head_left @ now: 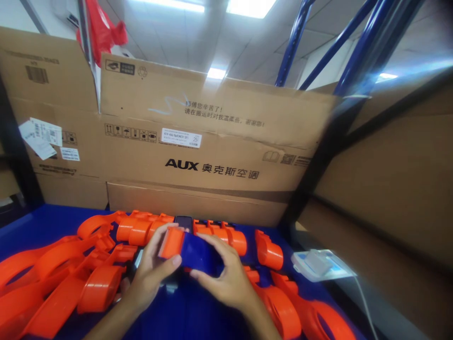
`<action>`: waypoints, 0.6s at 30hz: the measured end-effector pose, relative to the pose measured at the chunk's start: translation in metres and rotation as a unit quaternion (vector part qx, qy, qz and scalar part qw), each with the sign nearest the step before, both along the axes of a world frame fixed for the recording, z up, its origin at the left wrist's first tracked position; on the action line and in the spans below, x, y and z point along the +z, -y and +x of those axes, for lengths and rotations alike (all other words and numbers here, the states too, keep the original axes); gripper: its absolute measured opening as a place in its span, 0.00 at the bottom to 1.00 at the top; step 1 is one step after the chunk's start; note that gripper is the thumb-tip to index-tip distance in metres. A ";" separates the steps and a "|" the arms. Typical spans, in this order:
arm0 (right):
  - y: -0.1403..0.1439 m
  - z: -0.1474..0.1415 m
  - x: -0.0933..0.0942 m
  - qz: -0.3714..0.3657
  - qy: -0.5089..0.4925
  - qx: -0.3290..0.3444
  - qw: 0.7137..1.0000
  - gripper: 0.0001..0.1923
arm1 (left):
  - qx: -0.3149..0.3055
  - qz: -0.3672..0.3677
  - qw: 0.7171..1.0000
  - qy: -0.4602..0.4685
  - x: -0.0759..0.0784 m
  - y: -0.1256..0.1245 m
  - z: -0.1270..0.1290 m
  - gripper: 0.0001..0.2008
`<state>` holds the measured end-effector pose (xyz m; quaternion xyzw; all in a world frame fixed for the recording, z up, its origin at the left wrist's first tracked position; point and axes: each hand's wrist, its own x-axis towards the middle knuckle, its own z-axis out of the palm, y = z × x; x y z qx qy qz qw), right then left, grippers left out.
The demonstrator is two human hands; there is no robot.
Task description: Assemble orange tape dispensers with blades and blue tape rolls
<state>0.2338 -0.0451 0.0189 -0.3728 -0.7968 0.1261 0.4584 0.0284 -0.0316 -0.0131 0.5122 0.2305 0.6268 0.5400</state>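
Both my hands grip one orange-and-blue piece, lower centre of frame: left hand at orange end, right hand at blue end | dark device behind, partly hidden | orange holders crowd lower left and lower right | white box with cable, lower right | cardboard wall across the middle

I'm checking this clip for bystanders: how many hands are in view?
2: the left hand at the orange end of the held blue-and-orange piece, the right hand at its blue end. No others show, though some could be hidden.
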 end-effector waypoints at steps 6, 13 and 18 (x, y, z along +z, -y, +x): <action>-0.002 0.001 -0.007 0.124 0.074 -0.044 0.989 0.35 | 0.091 0.021 0.993 -0.070 0.005 -0.002 0.002 0.30; -0.002 0.001 -0.011 0.186 0.091 -0.055 0.977 0.36 | 0.096 0.018 0.993 -0.071 0.013 0.004 0.003 0.21; -0.001 0.000 -0.012 0.184 0.093 -0.061 0.977 0.37 | 0.103 0.014 0.993 -0.063 0.011 0.004 0.002 0.19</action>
